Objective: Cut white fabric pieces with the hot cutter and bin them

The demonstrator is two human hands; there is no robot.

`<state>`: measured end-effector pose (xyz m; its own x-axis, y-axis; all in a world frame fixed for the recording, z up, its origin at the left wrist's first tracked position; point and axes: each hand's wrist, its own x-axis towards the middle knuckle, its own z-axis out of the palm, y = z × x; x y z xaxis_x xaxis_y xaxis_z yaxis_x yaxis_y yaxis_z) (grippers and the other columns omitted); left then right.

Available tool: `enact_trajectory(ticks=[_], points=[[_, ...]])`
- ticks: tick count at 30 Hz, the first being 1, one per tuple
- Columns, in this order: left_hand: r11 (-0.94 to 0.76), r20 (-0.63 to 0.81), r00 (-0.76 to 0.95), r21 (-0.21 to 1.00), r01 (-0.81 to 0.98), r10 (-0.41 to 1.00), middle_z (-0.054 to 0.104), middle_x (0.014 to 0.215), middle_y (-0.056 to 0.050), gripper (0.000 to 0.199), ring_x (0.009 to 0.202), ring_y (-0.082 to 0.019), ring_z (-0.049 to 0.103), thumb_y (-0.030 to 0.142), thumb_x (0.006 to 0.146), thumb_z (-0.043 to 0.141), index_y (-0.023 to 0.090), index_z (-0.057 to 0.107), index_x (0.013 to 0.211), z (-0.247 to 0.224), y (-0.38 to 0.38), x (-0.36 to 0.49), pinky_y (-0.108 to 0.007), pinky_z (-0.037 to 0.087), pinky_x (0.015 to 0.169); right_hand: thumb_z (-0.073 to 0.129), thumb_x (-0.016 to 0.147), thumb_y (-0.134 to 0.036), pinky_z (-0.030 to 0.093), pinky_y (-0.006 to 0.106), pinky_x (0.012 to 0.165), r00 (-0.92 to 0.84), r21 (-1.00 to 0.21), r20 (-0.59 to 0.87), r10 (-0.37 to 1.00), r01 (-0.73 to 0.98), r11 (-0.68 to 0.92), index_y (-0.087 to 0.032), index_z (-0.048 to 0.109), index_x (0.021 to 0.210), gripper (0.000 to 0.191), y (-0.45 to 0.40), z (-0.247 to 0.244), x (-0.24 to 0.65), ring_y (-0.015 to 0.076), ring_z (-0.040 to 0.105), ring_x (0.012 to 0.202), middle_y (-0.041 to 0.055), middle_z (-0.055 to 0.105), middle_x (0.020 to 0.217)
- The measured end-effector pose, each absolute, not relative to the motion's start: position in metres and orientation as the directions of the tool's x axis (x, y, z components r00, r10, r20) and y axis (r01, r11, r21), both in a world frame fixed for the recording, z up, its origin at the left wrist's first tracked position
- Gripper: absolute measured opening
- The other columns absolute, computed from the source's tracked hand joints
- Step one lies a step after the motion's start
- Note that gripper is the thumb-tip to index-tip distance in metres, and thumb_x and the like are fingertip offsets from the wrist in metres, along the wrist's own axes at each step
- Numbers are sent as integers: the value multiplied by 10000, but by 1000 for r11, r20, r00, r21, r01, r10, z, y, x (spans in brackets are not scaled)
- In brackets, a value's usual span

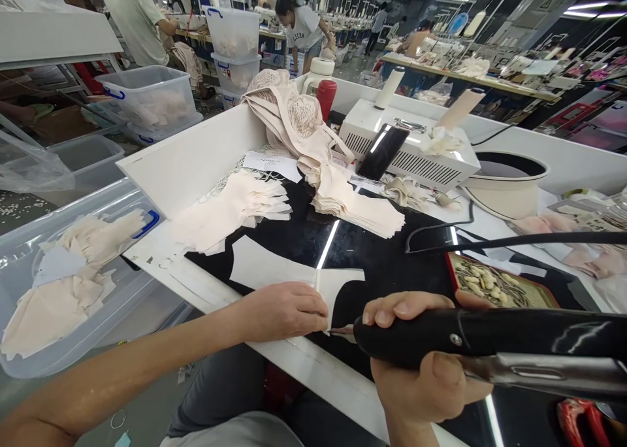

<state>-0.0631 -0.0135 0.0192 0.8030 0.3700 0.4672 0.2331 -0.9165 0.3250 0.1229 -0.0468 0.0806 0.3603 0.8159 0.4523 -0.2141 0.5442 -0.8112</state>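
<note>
On the glossy black work surface (386, 264) lies a flat white shaped piece (267, 264), with a narrow cream strip (318, 282) across it. My left hand (287, 310) rests over the near end of this piece, fingers bent and pressed together on its edge. In my right hand (421, 368) is a thick black-handled tool (470, 332), fingers wrapped round it. Its pointed metal tip (344, 332) reaches close to my left fingertips; whether it touches the piece I cannot tell. Beyond are two fanned stacks of cream fabric pieces, a left stack (235, 208) and a right stack (355, 205).
A heap of beige lace garments (294, 110) stands behind the stacks. Further right are a phone (382, 151), a white vented box (411, 149) and a round bin (507, 185). A black cable (519, 241) crosses the right side. At left sits a plastic tub (122, 277). Other people work behind.
</note>
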Motion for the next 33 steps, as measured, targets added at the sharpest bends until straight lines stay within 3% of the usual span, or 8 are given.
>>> enact_trajectory(ticks=[3,15,26,33], points=[[-917,462,805,316,242,371,781,1127,-83,216,1063,-180,725,112,1082,530,170,737,1105,18,-14,-63,-334,554,1094,852,805,-364,526,327,466,408,-742,483,774,-278,610,-246,608,1173,458,-46,82,119,162,581,547,-46,684,770],[-926,467,802,251,283,372,756,1251,-98,224,1208,-210,698,234,1081,592,138,685,1260,15,-13,-72,-370,508,1180,825,838,-359,545,313,485,375,-756,514,772,-227,614,-256,614,1207,437,-48,81,121,150,595,578,-42,662,792],[-922,403,844,300,244,355,766,1088,-89,187,1034,-183,722,243,1071,612,130,688,1199,35,-32,-78,-330,519,1124,818,862,-415,573,305,499,272,-782,506,818,-255,569,-277,603,1232,449,-60,87,128,149,604,586,-46,672,782],[-921,426,824,269,281,375,762,1050,-54,159,984,-170,713,157,1093,539,127,684,1153,48,-28,-68,-368,529,1109,815,765,-295,536,304,442,548,-760,467,694,-151,632,-246,632,1097,382,-23,101,160,156,585,530,-55,666,715]])
